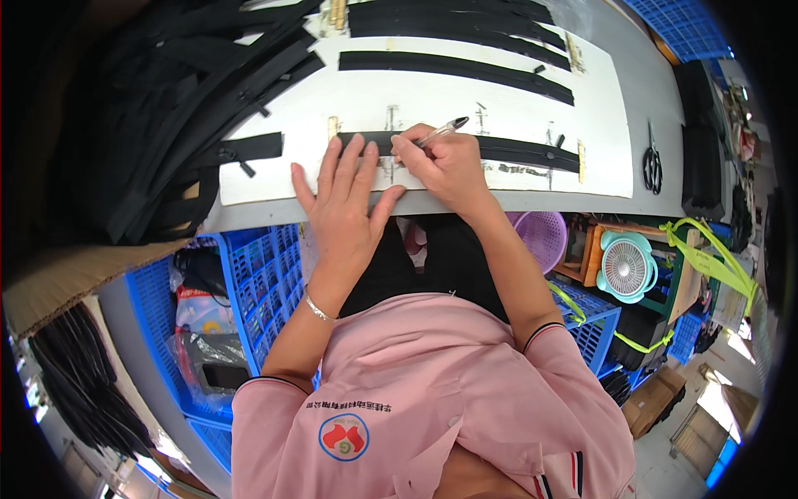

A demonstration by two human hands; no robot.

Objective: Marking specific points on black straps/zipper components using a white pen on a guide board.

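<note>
Nearest the camera, a pink shirt (432,399) and both forearms coming up from the lower edge, a thin bracelet (318,309) on the left wrist. Left hand (345,212) lies flat, fingers spread, no grip on anything: palm near the surface edge, fingertips on the white template board (465,104) and touching the near black zipper strip (490,148) at its left end. Right hand (445,162) has its grip clenched on a pen (440,130), tip down at or very near the strip beside the left fingertips, cap end pointing far-right. The strip lies left to right across the near part of the board, between small tan stops. Judgement: marking goes best if the flat hand pins the strip tight against the stop so it does not creep, pen kept steep, mark set where the drawn lines on the board meet the tape, light pressure so the tape is not dragged. Farther on the board, more black strips (455,68) lie in rows; a heap of loose black strips (166,100) is far-left, scissors (652,166) on the grey surface (657,91) to the right. Hard to make out: the pen tip is covered by the right-hand fingers, so whether it touches the strip cannot be told; the strip's middle is hidden under that hand; board marks are too small to read. Below the surface, blue crates (258,274), a purple basket (540,237) and a small fan (625,266) are partly cut off.
</note>
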